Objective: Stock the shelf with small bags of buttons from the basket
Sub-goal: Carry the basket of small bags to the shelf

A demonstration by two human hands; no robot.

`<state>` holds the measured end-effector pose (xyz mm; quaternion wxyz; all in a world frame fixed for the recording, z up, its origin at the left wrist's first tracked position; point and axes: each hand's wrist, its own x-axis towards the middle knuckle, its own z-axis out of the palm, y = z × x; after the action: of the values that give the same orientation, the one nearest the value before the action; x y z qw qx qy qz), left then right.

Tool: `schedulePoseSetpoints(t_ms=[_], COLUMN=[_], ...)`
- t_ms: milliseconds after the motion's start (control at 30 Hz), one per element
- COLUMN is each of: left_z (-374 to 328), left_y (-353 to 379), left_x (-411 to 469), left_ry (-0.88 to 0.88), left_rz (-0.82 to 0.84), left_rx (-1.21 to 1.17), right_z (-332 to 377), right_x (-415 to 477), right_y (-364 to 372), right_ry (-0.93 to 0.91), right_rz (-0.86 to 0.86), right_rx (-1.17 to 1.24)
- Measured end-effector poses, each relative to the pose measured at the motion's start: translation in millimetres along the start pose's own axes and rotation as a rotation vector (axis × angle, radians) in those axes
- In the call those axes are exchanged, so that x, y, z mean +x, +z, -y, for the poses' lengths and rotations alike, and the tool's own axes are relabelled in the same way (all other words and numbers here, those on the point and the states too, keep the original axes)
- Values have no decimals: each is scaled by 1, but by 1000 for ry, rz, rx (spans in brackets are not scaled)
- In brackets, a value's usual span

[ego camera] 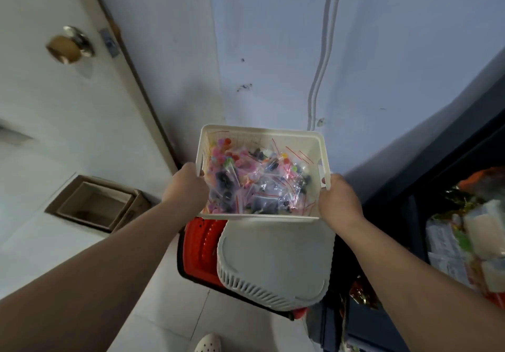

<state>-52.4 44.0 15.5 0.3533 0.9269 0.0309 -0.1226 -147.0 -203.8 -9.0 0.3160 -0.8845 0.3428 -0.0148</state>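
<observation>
In a narrow corner by a white door (54, 133), the left hand (187, 187) and right hand (340, 201) grip the side rims of a cream basket (259, 133) held in the air, full of small button bags (246, 182) that look light and slippery, best pinched at the top seal.

We cannot count the small bags of buttons (254, 185) heaped in the basket (259, 132), too small and smeared to tell apart, and its end walls hide most fingers of our left hand (185, 187) and right hand (340, 201). The shelf (410, 209) runs off the right edge, its packets (464, 239) blurred, and a white crate (276, 258) covers half of the red crate (199, 250) beneath.
</observation>
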Motion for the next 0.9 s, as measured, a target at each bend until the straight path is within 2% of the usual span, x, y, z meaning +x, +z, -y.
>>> schedulePoseSetpoints(t_ms=[200, 433, 667, 900], left_z=[27, 101, 186, 290], left_y=[-51, -109, -168, -237], left_x=[-74, -177, -290, -427], left_ry=[-105, -319, -482, -586], left_rz=[-260, -509, -749, -951], left_rx=[-30, -95, -111, -147], right_z=[48, 107, 166, 218], right_x=[-42, -121, -238, -400], right_y=[-10, 17, 52, 96], right_ry=[-268, -566, -807, -992], right_rz=[57, 266, 461, 513], right_rx=[-58, -62, -78, -105])
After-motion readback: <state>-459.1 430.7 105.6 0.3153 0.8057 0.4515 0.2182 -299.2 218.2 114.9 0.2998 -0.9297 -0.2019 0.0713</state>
